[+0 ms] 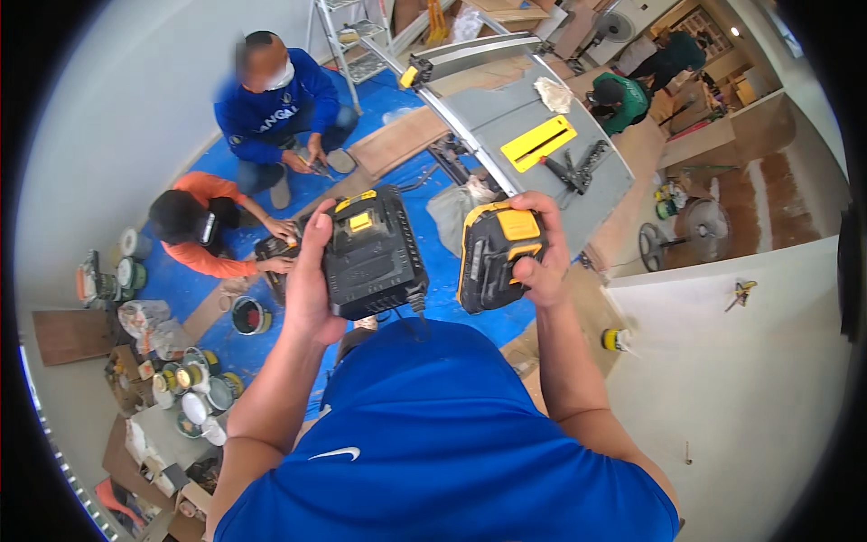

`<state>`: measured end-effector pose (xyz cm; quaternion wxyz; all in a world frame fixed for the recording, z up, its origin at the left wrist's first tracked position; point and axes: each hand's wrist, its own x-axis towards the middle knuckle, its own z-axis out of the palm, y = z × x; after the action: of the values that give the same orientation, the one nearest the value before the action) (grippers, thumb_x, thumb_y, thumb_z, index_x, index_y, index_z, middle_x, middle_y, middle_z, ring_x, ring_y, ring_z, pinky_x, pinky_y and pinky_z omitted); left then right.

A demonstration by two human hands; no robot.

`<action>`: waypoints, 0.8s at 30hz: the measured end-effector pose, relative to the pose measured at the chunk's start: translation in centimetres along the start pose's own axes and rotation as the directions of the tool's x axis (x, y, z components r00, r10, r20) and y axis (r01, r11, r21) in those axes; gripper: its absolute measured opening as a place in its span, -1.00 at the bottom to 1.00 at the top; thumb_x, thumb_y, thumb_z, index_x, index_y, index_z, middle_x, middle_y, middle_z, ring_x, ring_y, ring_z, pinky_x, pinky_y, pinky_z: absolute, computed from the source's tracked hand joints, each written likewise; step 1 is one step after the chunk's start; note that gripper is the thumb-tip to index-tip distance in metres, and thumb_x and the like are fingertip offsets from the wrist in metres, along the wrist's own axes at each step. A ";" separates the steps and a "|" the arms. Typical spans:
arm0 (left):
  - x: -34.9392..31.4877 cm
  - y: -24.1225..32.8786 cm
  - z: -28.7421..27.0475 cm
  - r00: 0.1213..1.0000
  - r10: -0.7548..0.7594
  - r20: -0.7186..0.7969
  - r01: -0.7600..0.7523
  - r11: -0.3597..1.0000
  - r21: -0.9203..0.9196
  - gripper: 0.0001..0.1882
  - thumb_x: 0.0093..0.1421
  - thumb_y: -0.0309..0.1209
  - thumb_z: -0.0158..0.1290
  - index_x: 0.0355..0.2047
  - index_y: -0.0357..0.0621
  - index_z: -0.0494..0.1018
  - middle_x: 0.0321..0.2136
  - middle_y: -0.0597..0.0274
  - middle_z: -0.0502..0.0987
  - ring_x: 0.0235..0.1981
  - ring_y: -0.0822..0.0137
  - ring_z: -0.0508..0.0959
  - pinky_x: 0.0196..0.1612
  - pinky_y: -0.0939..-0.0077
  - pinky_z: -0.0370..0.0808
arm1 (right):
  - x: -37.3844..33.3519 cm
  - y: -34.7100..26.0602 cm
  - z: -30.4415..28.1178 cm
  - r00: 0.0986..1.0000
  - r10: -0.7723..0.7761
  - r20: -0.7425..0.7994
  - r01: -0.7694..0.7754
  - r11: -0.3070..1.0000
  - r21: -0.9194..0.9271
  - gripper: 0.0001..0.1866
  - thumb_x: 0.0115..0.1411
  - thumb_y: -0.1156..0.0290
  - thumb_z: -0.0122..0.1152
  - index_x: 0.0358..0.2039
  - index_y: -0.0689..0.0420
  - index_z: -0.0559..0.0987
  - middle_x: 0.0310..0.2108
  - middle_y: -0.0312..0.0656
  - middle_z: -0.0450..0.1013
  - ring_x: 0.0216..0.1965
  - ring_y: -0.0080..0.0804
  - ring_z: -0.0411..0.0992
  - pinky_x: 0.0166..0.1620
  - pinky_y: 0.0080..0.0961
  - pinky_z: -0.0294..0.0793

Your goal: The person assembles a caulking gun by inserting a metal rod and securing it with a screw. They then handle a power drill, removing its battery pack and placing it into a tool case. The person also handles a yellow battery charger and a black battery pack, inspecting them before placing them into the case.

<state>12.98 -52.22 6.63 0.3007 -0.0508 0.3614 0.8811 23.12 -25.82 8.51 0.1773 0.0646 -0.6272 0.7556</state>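
My left hand (314,280) grips a black battery charger (372,257) by its left side, the thumb along its edge. A yellow patch marks the charger's top, and a cord leaves its lower right corner. In my right hand (544,257) is a yellow-and-black power tool battery (499,256), held from its right side with the fingers bent round it. A small gap parts the battery from the charger. Both are held up in front of my body, above the blue floor sheet (433,303).
Ahead stands a grey table saw (488,117) with a yellow insert plate (539,143). At left, a person in orange (203,226) and one in blue (280,108) crouch over work. Paint cans (194,379) and a black bucket (250,316) stand lower left. A fan (700,230) is at right.
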 end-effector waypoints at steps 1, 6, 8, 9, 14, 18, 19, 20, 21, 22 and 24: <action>0.0 0.2 0.0 1.000 0.001 -0.004 -0.001 1.000 0.018 -0.30 0.42 0.01 0.04 0.40 -0.07 0.12 0.14 0.02 0.47 0.08 0.16 0.59 0.09 0.18 0.61 | -0.1 0.4 0.1 0.999 -0.050 0.012 0.051 0.994 -0.093 -0.09 -0.01 0.09 0.65 0.24 0.11 0.30 0.03 -0.08 0.46 0.04 -0.31 0.51 0.08 -0.37 0.54; -0.7 0.2 1.1 1.000 0.021 -0.022 -0.020 0.999 0.049 -0.38 0.45 -0.05 0.00 0.38 -0.03 0.16 0.14 0.09 0.48 0.08 0.20 0.60 0.10 0.19 0.61 | -0.2 0.7 0.2 0.971 -0.210 0.112 0.232 0.941 -0.245 -0.15 -0.01 0.27 0.65 0.22 0.12 0.33 0.00 -0.14 0.41 0.02 -0.36 0.45 0.09 -0.40 0.49; -0.9 -0.3 1.4 0.999 0.028 -0.028 -0.027 0.999 0.041 -0.42 0.46 -0.07 -0.02 0.37 -0.02 0.18 0.13 0.12 0.50 0.08 0.21 0.60 0.10 0.20 0.60 | -0.4 0.3 -0.3 0.966 -0.214 0.144 0.246 0.932 -0.267 -0.20 -0.01 0.28 0.63 0.19 0.13 0.38 -0.02 -0.13 0.42 0.01 -0.36 0.46 0.07 -0.40 0.49; -1.0 -0.7 1.4 0.999 0.035 -0.022 -0.034 0.999 0.038 -0.41 0.46 -0.07 -0.02 0.37 -0.02 0.17 0.13 0.12 0.50 0.09 0.21 0.60 0.11 0.20 0.60 | -0.5 0.1 -0.5 0.963 -0.213 0.163 0.252 0.928 -0.273 -0.23 -0.01 0.29 0.63 0.17 0.14 0.40 -0.02 -0.13 0.42 0.00 -0.35 0.46 0.06 -0.41 0.49; -1.8 -1.9 2.9 0.994 0.096 -0.052 -0.092 0.992 0.081 -0.35 0.46 -0.08 -0.03 0.42 -0.04 0.08 0.15 0.06 0.42 0.11 0.19 0.57 0.10 0.20 0.60 | -0.4 -0.3 -2.0 0.969 -0.139 0.206 0.196 0.937 -0.290 -0.33 -0.01 0.29 0.61 0.08 0.18 0.47 -0.05 -0.11 0.46 -0.02 -0.34 0.47 0.04 -0.42 0.48; -3.3 -3.5 3.8 0.981 0.158 -0.112 -0.149 0.985 0.086 -0.37 0.46 -0.13 -0.03 0.44 0.02 0.07 0.13 0.07 0.41 0.08 0.22 0.58 0.07 0.22 0.61 | -1.7 1.0 -2.6 0.980 -0.023 0.196 0.051 0.989 -0.139 -0.29 0.03 0.26 0.60 0.13 0.21 0.43 0.04 -0.14 0.42 0.01 -0.37 0.46 0.08 -0.42 0.48; -3.8 -3.8 4.1 0.973 0.188 -0.134 -0.177 0.980 0.091 -0.37 0.46 -0.13 -0.03 0.44 0.01 0.07 0.13 0.07 0.41 0.08 0.22 0.58 0.06 0.22 0.62 | -1.9 1.2 -2.5 0.982 0.016 0.190 -0.001 0.997 -0.080 -0.27 0.04 0.26 0.60 0.14 0.22 0.42 0.05 -0.16 0.40 0.02 -0.37 0.46 0.09 -0.43 0.47; -4.6 -4.1 4.3 0.962 0.221 -0.158 -0.208 0.973 0.097 -0.37 0.46 -0.14 -0.03 0.44 0.01 0.07 0.13 0.07 0.41 0.08 0.22 0.58 0.05 0.23 0.62 | -2.0 1.2 -2.3 0.983 0.005 0.185 0.008 0.997 -0.073 -0.22 0.05 0.23 0.60 0.19 0.23 0.39 0.09 -0.17 0.37 0.06 -0.38 0.44 0.12 -0.43 0.46; -5.4 -4.4 4.5 0.952 0.250 -0.178 -0.235 0.967 0.101 -0.36 0.46 -0.14 -0.03 0.44 0.00 0.06 0.13 0.06 0.40 0.08 0.21 0.58 0.04 0.24 0.63 | -2.0 1.6 -2.6 0.980 0.004 0.197 0.011 0.997 -0.074 -0.21 0.05 0.22 0.60 0.20 0.23 0.38 0.10 -0.17 0.37 0.06 -0.38 0.44 0.12 -0.43 0.46; -6.2 -4.6 4.5 0.937 0.288 -0.199 -0.276 0.957 0.087 -0.32 0.44 -0.17 0.02 0.45 -0.05 0.04 0.12 0.05 0.40 0.10 0.20 0.56 0.03 0.26 0.63 | -2.1 2.3 -3.1 0.978 0.002 0.210 0.014 0.997 -0.075 -0.19 0.05 0.21 0.60 0.21 0.23 0.37 0.10 -0.17 0.36 0.06 -0.37 0.44 0.12 -0.44 0.46; -7.2 -5.2 3.8 0.879 0.382 -0.284 -0.375 0.923 0.081 -0.29 0.43 -0.19 0.05 0.45 -0.08 0.02 0.12 0.05 0.40 0.11 0.21 0.55 0.03 0.26 0.63 | -1.8 2.9 -2.6 0.976 -0.026 0.218 0.041 0.997 -0.066 -0.16 0.08 0.14 0.58 0.25 0.23 0.35 0.09 -0.16 0.39 0.06 -0.39 0.46 0.12 -0.45 0.47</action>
<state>22.31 -50.33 8.47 0.0663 -0.1062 0.4153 0.9010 24.09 -24.04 4.76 0.1226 0.1508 -0.6678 0.7185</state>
